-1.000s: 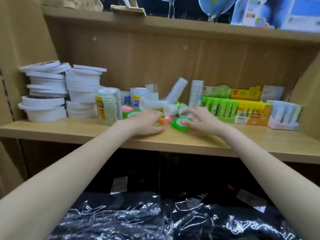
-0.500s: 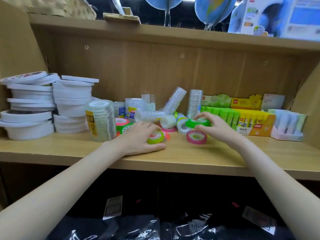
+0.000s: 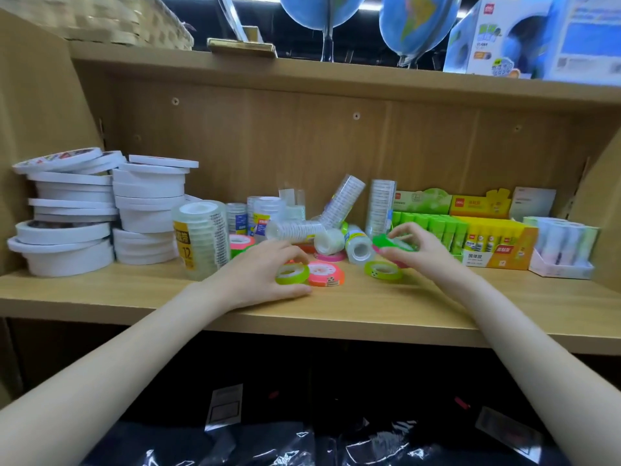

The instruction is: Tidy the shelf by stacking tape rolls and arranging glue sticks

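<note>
Nearest me, below the shelf edge, dark items in shiny plastic wrap (image 3: 302, 445) w/ a couple of tags. Both my bare forearms reach up over them onto the wooden shelf (image 3: 369, 311).

My left hand (image 3: 265, 274) lies on the board, fingers curled round a lime-green tape roll (image 3: 291, 274) lying flat; thumb on the near side, fingertips on the far side. Touching that roll on its right is a pink-orange roll (image 3: 325, 274), also flat. My right hand (image 3: 426, 253) is raised a bit off the board & pinches a bright green roll (image 3: 386, 242) tilted on edge, thumb under, fingers over the top. Something pink shows under it; can't tell if it's a second roll in the same grip. Just below & left of that hand another lime roll (image 3: 383, 270) lies flat on the board, apart from the hand.

Behind these, a jumble of clear tape packs (image 3: 299, 228): some lying on their sides, one leaning diagonally, one tall pack upright. More pink & green rolls peek out among them. Left of the jumble a fat clear pack w/ a yellow label (image 3: 198, 237) stands upright, then two uneven stacks of white tape rolls (image 3: 100, 210) at the far left.

Right side: glue sticks in an open display box (image 3: 470, 237), green ones left, yellow ones right, standing in rows. Beside it a small tray of pastel sticks (image 3: 564, 243). More boxes behind, against the back panel.

Top shelf: two globes (image 3: 413, 25), a printed box (image 3: 504, 35) & a woven basket (image 3: 111, 18).
</note>
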A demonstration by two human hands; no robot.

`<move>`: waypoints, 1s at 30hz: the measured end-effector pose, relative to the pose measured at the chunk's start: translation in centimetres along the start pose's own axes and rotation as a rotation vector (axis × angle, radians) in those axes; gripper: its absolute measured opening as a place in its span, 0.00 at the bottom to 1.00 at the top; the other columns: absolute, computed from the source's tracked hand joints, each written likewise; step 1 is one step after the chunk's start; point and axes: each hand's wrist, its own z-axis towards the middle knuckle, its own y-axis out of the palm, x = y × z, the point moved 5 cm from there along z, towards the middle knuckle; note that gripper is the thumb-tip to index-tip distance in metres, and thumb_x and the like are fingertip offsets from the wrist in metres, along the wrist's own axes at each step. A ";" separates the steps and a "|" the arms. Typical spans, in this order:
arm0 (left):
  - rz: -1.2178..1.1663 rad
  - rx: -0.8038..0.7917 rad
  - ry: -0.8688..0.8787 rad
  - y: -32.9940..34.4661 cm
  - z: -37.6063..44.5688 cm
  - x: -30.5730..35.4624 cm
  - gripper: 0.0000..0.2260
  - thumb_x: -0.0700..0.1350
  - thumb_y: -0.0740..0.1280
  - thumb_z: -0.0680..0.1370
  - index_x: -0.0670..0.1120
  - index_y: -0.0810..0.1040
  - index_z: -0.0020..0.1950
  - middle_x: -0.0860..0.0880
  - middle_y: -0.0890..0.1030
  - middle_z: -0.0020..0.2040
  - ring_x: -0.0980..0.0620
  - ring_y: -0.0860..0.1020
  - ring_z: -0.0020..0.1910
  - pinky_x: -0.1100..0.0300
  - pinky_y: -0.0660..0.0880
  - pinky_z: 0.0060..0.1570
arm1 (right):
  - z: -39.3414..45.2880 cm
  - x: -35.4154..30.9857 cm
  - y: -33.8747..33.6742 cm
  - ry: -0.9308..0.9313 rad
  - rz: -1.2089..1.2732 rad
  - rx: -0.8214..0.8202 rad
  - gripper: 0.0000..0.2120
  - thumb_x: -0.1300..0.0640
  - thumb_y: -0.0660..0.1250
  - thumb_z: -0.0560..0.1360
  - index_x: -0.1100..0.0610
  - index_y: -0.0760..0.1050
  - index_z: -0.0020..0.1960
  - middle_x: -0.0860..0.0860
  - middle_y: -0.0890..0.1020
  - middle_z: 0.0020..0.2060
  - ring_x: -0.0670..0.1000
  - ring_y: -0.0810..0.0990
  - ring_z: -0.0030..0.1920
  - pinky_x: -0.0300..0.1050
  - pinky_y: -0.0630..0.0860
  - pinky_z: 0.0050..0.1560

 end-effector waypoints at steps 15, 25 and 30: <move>0.155 -0.315 -0.218 -0.4 0.6 1.5 0.23 0.61 0.63 0.74 0.52 0.69 0.66 0.52 0.76 0.53 0.52 0.74 0.54 0.59 0.71 0.51 | -2.0 -0.9 2.2 -0.141 -0.362 -0.152 0.18 0.52 0.73 0.69 0.53 0.69 0.54 0.46 0.75 0.50 0.48 0.72 0.52 0.39 0.63 0.43; -0.063 -0.124 -0.274 -4.1 3.1 1.6 0.20 0.56 0.72 0.69 0.52 0.72 0.57 0.52 0.75 0.55 0.56 0.73 0.44 0.61 0.70 0.42 | -2.2 -0.5 2.0 -0.157 -0.274 -0.155 0.16 0.55 0.73 0.70 0.51 0.69 0.53 0.45 0.75 0.53 0.46 0.72 0.54 0.37 0.65 0.48; -0.018 -0.119 -0.251 -3.0 5.8 3.1 0.20 0.52 0.70 0.72 0.50 0.71 0.60 0.54 0.71 0.53 0.54 0.69 0.50 0.61 0.66 0.46 | -2.2 -0.5 2.0 -0.153 -0.264 -0.170 0.16 0.54 0.73 0.70 0.49 0.69 0.53 0.46 0.74 0.53 0.46 0.72 0.53 0.39 0.65 0.51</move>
